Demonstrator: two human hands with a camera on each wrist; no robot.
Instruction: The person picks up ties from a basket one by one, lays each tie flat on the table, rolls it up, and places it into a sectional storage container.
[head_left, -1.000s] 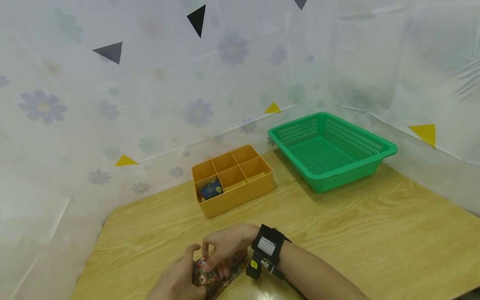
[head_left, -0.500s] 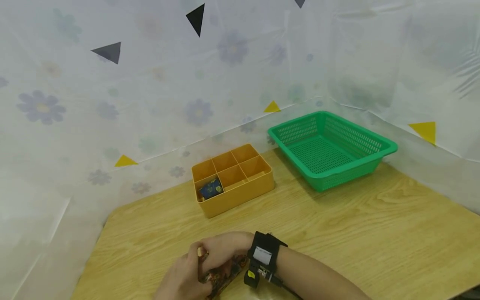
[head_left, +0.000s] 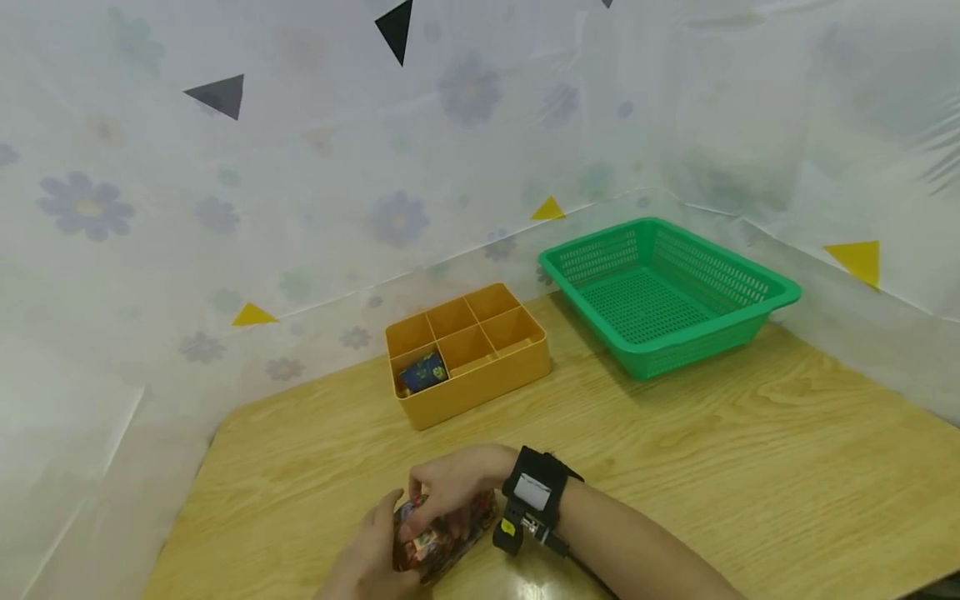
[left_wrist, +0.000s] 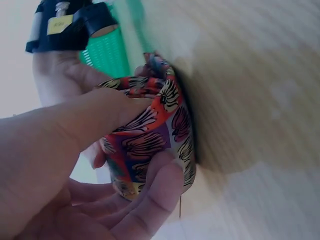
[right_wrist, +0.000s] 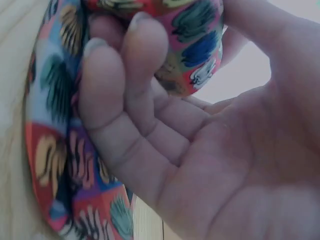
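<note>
I am holding a cloth [head_left: 442, 537] between both hands at the near edge of the tabletop [head_left: 675, 450]. It is a small bundle printed in red, orange, blue and purple patches with black leaf-like outlines, bunched and folded over on itself. My left hand [head_left: 367, 562] is curling round its left side, thumb on top and fingers [left_wrist: 155, 200] underneath. My right hand [head_left: 450, 492] is pinching the top from above, fingers [right_wrist: 125, 90] bent over the fabric.

From the head view my hands are covering most of the cloth, so I cannot tell how many folds it has or whether it is resting on the wood or lifted just off it. The left wrist view is blurring around the wood, and my right palm is filling most of the right wrist view. My left arm is cut off by the bottom of the frame.

Farther out, an orange box [head_left: 468, 354] with dividers is sitting well apart from my hands, with a dark blue item [head_left: 422, 372] in its near left compartment. A green basket [head_left: 667, 292] is standing to its right by the back corner. Bare wood is stretching between my hands and both containers, and wide to my right. The tabletop's left edge is running close by my left hand.
</note>
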